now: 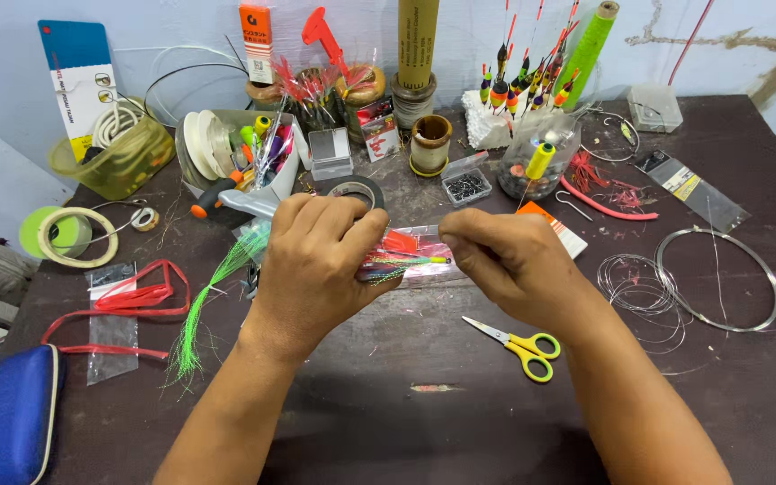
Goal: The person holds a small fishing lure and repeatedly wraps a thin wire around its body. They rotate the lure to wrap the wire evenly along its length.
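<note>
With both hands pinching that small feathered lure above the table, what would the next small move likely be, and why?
Probably a gentle pull of the right hand away from the left hand, drawing something taut. The left hand grips the lure with its red and green fibres, and the right fingertips pinch close to its end. No thread is clearly visible, so this is a guess.

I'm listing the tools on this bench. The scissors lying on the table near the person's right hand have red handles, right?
Not quite: the scissors have yellow handles, not red. The head view shows them lying on the dark table, just below the right hand.
</note>
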